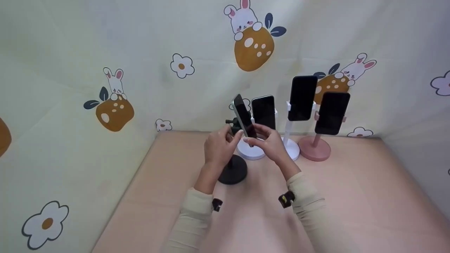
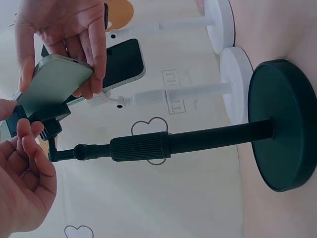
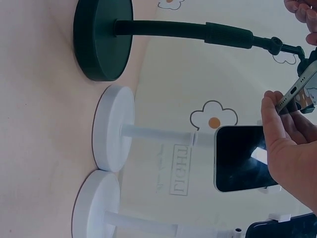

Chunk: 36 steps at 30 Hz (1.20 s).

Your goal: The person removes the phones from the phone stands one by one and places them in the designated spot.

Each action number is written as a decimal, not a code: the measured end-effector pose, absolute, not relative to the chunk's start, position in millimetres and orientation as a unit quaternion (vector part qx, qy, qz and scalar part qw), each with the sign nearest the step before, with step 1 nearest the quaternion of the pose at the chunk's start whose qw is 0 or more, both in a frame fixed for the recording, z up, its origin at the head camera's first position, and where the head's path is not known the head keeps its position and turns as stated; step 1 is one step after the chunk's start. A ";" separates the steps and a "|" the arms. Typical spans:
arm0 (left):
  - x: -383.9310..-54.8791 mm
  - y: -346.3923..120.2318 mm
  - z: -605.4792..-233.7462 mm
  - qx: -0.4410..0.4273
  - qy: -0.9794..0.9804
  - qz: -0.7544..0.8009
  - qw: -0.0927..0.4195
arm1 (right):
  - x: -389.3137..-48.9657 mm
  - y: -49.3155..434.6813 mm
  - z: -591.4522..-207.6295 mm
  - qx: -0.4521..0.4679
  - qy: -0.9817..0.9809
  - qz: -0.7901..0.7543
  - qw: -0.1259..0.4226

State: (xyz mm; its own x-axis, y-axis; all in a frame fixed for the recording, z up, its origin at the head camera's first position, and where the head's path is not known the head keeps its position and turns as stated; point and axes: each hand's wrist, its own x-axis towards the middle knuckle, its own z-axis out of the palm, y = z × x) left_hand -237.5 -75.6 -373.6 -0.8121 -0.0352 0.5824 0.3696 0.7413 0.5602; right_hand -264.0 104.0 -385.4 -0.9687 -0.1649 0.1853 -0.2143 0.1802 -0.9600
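A pale green smartphone with a dark screen sits tilted at the black clamp of a black phone stand. My right hand holds the phone by its edge, thumb on one side and fingers on the other. On the other side, my left hand pinches part of the clamp between thumb and fingertips. The stand's round black base rests on the table. In the right wrist view the right hand supports the phone's lower end, while only fingers of the left hand show.
Right behind the hands stands a white phone stand bearing a phone. Further right are a taller white stand and a pink stand, each holding a dark phone. A patterned curtain backs the pinkish table.
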 end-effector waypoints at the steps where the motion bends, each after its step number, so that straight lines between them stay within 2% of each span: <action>1: -237.5 -75.3 -373.6 -0.093 -0.887 -0.345 0.292 | -264.1 103.9 -385.5 0.123 -0.768 0.629 0.020; 25: -234.6 -71.7 -372.6 -0.082 -0.889 -0.299 0.337 | -264.2 107.1 -390.7 0.132 -0.776 0.616 0.025; 36: -231.3 -71.6 -368.1 -0.073 -0.901 -0.271 0.332 | -264.2 107.1 -390.9 0.135 -0.772 0.621 0.024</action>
State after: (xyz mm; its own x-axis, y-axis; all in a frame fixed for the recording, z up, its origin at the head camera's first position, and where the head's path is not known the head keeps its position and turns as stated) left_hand -231.3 -71.6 -368.1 -0.7690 -0.0481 0.6375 0.3112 0.8429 0.4389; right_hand -264.2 107.1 -390.9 -0.9626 -0.1784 0.2037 -0.2373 0.1933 -0.9520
